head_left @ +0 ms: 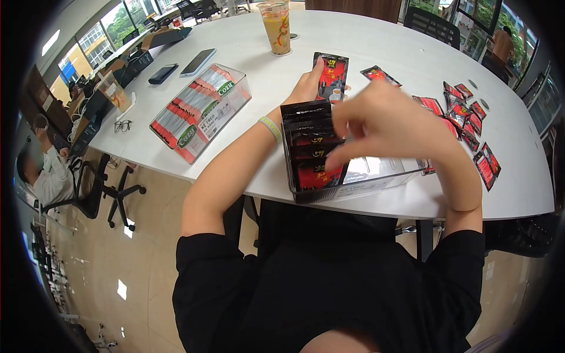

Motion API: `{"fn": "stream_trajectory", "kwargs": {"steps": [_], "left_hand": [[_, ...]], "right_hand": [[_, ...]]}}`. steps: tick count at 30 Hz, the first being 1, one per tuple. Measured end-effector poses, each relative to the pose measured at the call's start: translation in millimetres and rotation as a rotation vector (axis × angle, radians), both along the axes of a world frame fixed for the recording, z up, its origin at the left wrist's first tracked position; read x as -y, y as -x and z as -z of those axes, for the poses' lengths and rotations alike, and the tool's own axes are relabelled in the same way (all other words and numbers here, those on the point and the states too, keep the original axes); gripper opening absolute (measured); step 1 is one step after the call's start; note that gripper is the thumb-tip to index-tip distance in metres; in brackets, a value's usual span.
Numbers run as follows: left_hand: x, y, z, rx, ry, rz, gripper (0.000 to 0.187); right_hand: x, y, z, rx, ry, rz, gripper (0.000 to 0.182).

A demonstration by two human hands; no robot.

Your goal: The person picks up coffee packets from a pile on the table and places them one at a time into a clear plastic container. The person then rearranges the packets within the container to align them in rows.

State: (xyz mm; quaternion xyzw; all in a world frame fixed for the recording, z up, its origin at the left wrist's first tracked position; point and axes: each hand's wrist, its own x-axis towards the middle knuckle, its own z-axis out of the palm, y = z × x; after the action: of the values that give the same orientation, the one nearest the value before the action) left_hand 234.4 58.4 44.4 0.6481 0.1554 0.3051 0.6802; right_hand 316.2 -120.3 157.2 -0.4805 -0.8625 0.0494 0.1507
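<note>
My left hand holds a black and red coffee sachet upright behind a clear plastic box. Rows of similar sachets stand in the left part of this box. Over the box is my right hand, its thumb and fingers apart and curved, with nothing seen between them; some of its fingers are hidden. One sachet lies on the white table behind my right hand. Several loose sachets are scattered to the right, and more lie near the table's right edge.
A clear box of red and white packets stands left of my left arm. Beyond it are two phones, a drink cup, a second cup and glasses. A seated person is at far left.
</note>
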Motion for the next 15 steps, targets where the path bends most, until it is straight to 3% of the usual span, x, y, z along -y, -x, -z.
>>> {"fn": "stream_trajectory", "kwargs": {"steps": [3, 4, 5, 7, 10, 15], "left_hand": [[-6.0, -4.7, 8.0, -0.025, -0.18, -0.004, 0.072], [-1.0, -6.6, 8.9, 0.011, -0.194, -0.04, 0.074], [1.4, -7.1, 11.4, 0.01, -0.194, -0.04, 0.074], [1.2, -10.2, 14.2, 0.021, -0.281, -0.015, 0.074], [5.4, -7.8, 12.0, -0.06, -0.307, -0.039, 0.078], [0.0, -6.5, 2.3, 0.021, -0.133, 0.027, 0.106]], "right_hand": [[-20.6, -19.9, -4.0, -0.256, -0.21, 0.179, 0.031], [-34.1, -31.4, 0.4, -0.159, -0.403, 0.236, 0.03], [-52.8, -45.0, 11.1, -0.159, -0.404, 0.236, 0.03], [-84.6, -69.2, 35.6, 0.01, -0.974, 0.097, 0.028], [-87.4, -76.8, 39.7, -0.206, -0.071, 0.237, 0.023], [-65.5, -68.8, 13.5, -0.171, -0.403, 0.23, 0.013]]}}
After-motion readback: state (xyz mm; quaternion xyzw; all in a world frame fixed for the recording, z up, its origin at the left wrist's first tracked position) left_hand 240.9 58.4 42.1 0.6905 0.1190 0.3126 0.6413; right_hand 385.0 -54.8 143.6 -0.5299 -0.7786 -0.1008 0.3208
